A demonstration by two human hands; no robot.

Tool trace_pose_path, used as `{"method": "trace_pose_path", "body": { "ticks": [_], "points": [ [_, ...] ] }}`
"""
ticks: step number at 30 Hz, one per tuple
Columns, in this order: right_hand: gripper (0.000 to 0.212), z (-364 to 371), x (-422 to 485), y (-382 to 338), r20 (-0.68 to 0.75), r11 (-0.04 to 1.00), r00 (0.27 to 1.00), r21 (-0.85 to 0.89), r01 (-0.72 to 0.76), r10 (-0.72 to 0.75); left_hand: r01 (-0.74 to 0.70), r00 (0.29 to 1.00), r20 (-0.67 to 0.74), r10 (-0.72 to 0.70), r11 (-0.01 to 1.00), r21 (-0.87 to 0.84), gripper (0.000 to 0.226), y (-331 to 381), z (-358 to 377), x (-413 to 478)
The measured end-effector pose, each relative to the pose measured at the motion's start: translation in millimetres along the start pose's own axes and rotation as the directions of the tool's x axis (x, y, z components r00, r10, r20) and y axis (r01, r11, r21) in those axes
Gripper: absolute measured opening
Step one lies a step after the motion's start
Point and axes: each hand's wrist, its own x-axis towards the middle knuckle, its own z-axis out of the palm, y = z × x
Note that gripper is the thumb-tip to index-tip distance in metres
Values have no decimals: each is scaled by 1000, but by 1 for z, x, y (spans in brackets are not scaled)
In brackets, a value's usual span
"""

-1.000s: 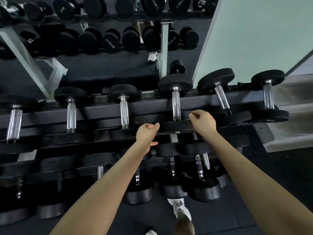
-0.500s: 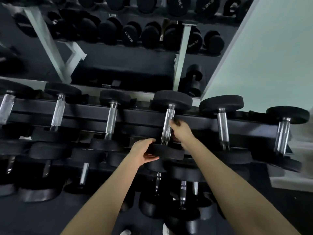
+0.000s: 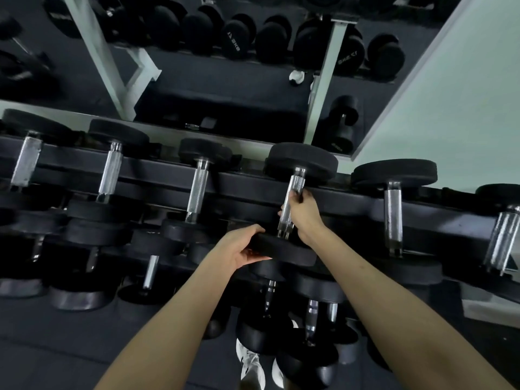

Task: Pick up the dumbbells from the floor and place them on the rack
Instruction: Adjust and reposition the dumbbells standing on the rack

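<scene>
Top tier of rack [image 3: 253, 182] carrying a row of dumbbells, right hand [image 3: 305, 213] closed round one dumbbell [image 3: 294, 204] handle, left hand [image 3: 242, 246] cupping its near head, lower tiers also loaded

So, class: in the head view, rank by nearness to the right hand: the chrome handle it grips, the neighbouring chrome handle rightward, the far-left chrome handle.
1. Gripped chrome handle, inside the right hand.
2. Rightward chrome handle, next slot.
3. Far-left chrome handle, row's left end.
</scene>
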Motion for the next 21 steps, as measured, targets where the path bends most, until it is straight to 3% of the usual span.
{"method": "trace_pose_path", "body": {
  "ticks": [9,21],
  "points": [
    [33,4,-1,0,-38,997,999,-81,-16,13,11,1000,21,-11,1000,-27,11,-4,-2,4],
    [31,1,-8,-9,-6,980,1000,-200,-20,19,96,993,72,-92,994,-54,11,-8,-3,5]
  ]
}}
